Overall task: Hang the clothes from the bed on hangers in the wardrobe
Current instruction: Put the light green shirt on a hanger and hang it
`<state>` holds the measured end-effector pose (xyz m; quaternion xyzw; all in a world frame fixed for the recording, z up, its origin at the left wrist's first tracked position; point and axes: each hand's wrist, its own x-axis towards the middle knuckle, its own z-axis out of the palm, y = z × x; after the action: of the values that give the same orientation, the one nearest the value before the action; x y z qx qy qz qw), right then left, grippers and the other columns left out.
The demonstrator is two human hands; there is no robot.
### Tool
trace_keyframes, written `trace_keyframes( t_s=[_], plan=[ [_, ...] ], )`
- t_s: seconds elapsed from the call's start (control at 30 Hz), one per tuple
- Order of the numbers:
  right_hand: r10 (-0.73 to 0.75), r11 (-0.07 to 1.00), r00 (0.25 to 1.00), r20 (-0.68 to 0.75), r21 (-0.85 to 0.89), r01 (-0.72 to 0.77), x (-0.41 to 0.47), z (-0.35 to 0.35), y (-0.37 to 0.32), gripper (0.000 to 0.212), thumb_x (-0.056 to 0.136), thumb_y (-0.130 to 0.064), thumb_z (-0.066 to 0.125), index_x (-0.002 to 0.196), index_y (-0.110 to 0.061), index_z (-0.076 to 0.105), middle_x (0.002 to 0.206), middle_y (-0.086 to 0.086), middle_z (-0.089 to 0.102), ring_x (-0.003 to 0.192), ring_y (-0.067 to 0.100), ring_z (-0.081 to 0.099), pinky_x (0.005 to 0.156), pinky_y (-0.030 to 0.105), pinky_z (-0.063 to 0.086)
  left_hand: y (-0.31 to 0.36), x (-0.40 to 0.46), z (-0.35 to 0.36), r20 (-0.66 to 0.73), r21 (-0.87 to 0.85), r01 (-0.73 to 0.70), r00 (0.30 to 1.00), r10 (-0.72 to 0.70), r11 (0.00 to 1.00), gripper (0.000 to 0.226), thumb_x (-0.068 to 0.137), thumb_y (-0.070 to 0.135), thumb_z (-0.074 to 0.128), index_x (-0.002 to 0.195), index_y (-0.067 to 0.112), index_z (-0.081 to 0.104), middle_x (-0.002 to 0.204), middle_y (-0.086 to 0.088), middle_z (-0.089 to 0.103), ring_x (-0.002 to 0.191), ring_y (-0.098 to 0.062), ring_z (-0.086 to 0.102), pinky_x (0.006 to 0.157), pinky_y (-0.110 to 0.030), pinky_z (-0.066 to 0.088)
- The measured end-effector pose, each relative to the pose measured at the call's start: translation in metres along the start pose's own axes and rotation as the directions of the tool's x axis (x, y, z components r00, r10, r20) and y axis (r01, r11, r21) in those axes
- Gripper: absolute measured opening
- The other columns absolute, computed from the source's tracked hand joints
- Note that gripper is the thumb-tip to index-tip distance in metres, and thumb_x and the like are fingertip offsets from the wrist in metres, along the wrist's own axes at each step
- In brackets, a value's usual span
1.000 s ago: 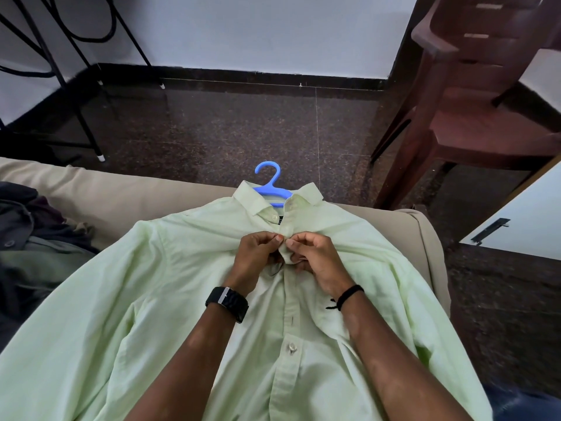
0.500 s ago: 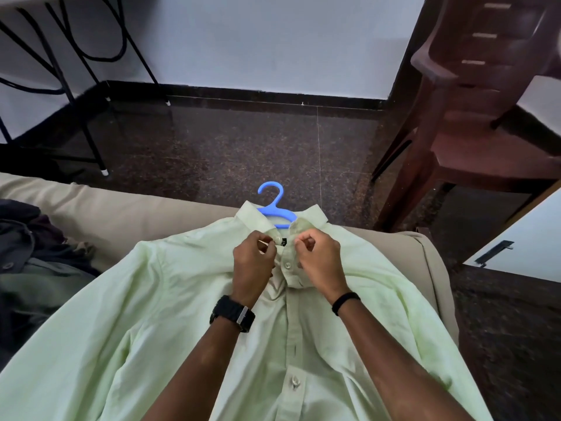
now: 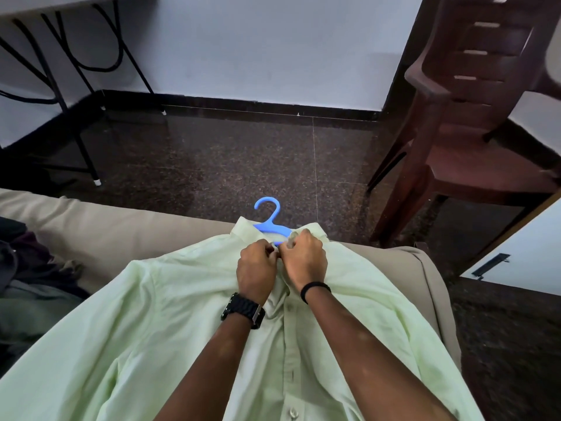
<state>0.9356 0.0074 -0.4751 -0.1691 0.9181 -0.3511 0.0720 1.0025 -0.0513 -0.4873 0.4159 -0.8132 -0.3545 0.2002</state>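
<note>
A pale green shirt (image 3: 170, 323) lies spread front-up across the beige bed (image 3: 100, 226), its collar toward the far edge, and a blue hanger (image 3: 271, 223) sits inside the neck, so that only the hook and a short piece of the shoulder bar show above the collar. Both hands meet at the top of the button placket, just below that hook. The left hand (image 3: 256, 270), with a black watch (image 3: 243, 310) on its wrist, has its fingers curled and pinches the left edge of the shirt front at the collar; the right hand (image 3: 305, 259), with a thin black band (image 3: 315, 288) on its wrist, is curled likewise and pinches the opposite edge, a small fold of cloth showing above its knuckles. The two sets of fingertips touch or nearly touch — the exact spot between them is too small to read, and whether a button is held there I cannot tell. Below the hands the placket runs toward the camera between the two forearms, with a button (image 3: 293, 412) visible near the lower edge. The sleeves fan out to either side over the bed. A heap of dark clothes (image 3: 27, 287) lies on the bed at the left, well apart from the shirt's collar. Beyond the bed is dark speckled floor, with a brown plastic chair (image 3: 473, 123) at the right and black metal table legs (image 3: 76, 126) at the left.
</note>
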Motion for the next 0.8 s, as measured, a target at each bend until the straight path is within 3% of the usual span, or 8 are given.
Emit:
trace_keyframes(
  t_s=[0.1,0.17,0.23,0.33,0.43,0.53,0.73,0.8],
  plan=[
    [-0.044,0.985,0.998,-0.054,0.162,0.053,-0.005,-0.001,0.007,0.012,0.088,-0.014,0.056,0.076,-0.010,0.055,0.081,0.002,0.060,0.084,0.026,0.057,0.067,0.030,0.037,-0.001,0.004,0.003,0.020,-0.043,0.051,0.999,-0.051,0.998,0.014,0.088,0.019,0.061,0.087,0.006,0.065,0.091,-0.007,0.069,0.092,-0.026,0.060,0.080,-0.040,0.048],
    [0.066,0.930,0.997,-0.036,0.364,-0.049,-0.006,-0.005,0.013,0.015,0.088,-0.011,0.059,0.073,-0.007,0.061,0.073,0.003,0.062,0.077,0.026,0.062,0.074,0.033,0.047,-0.001,0.006,0.003,0.014,-0.144,0.074,0.997,-0.073,0.987,0.014,0.087,0.018,0.065,0.085,0.004,0.067,0.086,-0.005,0.070,0.086,-0.021,0.061,0.077,-0.034,0.048],
    [0.184,0.771,0.978,0.093,0.604,-0.202,-0.008,-0.010,0.016,0.016,0.090,-0.008,0.062,0.075,-0.004,0.063,0.074,0.009,0.064,0.069,0.025,0.066,0.077,0.036,0.056,-0.001,0.004,0.001,0.022,-0.337,0.113,0.993,-0.112,0.935,0.015,0.086,0.015,0.068,0.076,0.003,0.067,0.071,-0.002,0.066,0.069,-0.016,0.058,0.068,-0.028,0.045],
    [0.182,0.462,0.929,0.322,0.806,-0.369,-0.013,-0.017,0.018,0.010,0.092,0.001,0.058,0.083,0.003,0.063,0.081,0.011,0.061,0.071,0.019,0.064,0.077,0.027,0.058,0.001,-0.003,-0.002,0.153,-0.656,0.257,0.966,-0.208,0.710,0.016,0.089,0.008,0.065,0.075,0.000,0.064,0.059,-0.003,0.053,0.053,-0.014,0.045,0.052,-0.025,0.042],
    [0.114,0.313,0.907,0.405,0.852,-0.420,-0.021,-0.020,0.017,0.013,0.093,0.006,0.053,0.082,0.003,0.061,0.083,0.013,0.061,0.076,0.019,0.062,0.079,0.025,0.057,0.003,-0.006,-0.008,0.298,-0.769,0.371,0.928,-0.223,0.521,0.013,0.092,0.004,0.060,0.084,-0.005,0.064,0.066,-0.010,0.056,0.057,-0.017,0.050,0.053,-0.024,0.045],
    [0.089,0.307,0.908,0.409,0.856,-0.416,-0.026,-0.020,0.014,0.011,0.093,0.004,0.055,0.084,0.002,0.062,0.084,0.012,0.064,0.077,0.019,0.063,0.083,0.028,0.055,0.004,-0.005,-0.013,0.365,-0.772,0.416,0.909,-0.202,0.481,0.013,0.093,0.001,0.056,0.088,-0.007,0.064,0.074,-0.014,0.056,0.065,-0.023,0.052,0.061,-0.031,0.046],
    [0.074,0.428,0.933,0.353,0.833,-0.350,-0.032,-0.016,0.009,0.009,0.092,-0.001,0.059,0.097,0.000,0.066,0.090,0.012,0.066,0.078,0.017,0.062,0.077,0.024,0.055,0.001,-0.006,-0.017,0.419,-0.737,0.438,0.894,-0.160,0.516,0.014,0.095,0.001,0.050,0.089,-0.005,0.061,0.086,-0.020,0.048,0.075,-0.027,0.042,0.064,-0.032,0.037],
    [0.071,0.469,0.940,0.335,0.820,-0.328,-0.034,-0.015,0.009,0.008,0.090,-0.002,0.062,0.096,-0.004,0.067,0.093,0.014,0.068,0.082,0.021,0.064,0.083,0.032,0.056,0.001,-0.006,-0.019,0.423,-0.725,0.435,0.893,-0.154,0.534,0.015,0.096,0.002,0.049,0.089,-0.004,0.061,0.088,-0.022,0.049,0.075,-0.028,0.042,0.064,-0.033,0.036]
  ],
)
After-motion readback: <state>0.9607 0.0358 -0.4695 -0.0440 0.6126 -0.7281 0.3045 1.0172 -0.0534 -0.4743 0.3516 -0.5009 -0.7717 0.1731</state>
